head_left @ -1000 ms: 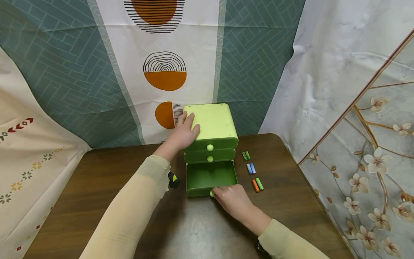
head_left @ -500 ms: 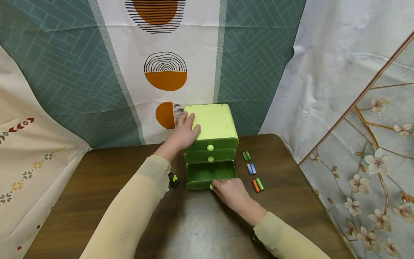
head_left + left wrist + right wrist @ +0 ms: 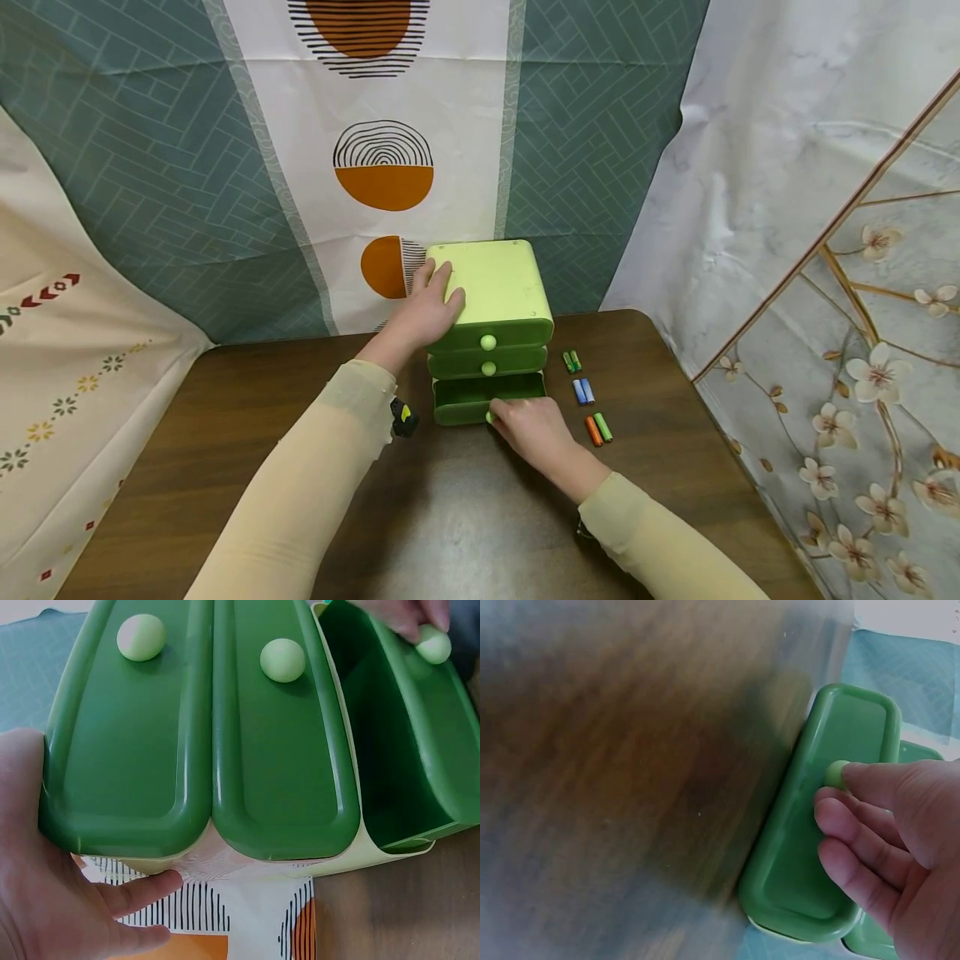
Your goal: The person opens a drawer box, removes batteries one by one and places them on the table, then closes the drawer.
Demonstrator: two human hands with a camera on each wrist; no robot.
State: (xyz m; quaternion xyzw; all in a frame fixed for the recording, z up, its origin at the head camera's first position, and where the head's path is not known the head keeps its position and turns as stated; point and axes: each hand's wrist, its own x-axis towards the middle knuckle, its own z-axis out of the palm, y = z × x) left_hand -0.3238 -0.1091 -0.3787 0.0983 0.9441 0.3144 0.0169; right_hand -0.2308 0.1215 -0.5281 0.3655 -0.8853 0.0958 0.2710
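A small drawer cabinet (image 3: 501, 282) with a pale yellow-green top and green fronts stands on the table. Spread over its upper left edge, my left hand (image 3: 426, 310) rests with the fingers apart. Its bottom drawer (image 3: 457, 414) is partly pulled out, and the part of its inside that shows holds nothing. My right hand (image 3: 534, 429) pinches the round knob (image 3: 835, 775) of that drawer between thumb and fingers. Above it, the middle drawer (image 3: 289, 765) and the top drawer (image 3: 127, 757) are closed.
Right of the cabinet lie small batteries in pairs: green ones (image 3: 572, 361), blue-white ones (image 3: 582, 392), then an orange battery (image 3: 593, 431) beside a light green one (image 3: 603, 427). The brown wooden table (image 3: 255, 417) meets a patterned cloth (image 3: 465, 100) behind.
My right hand has pushed the bottom drawer inward, away from me, so less of it sticks out. My left hand has stayed in place on the cabinet.
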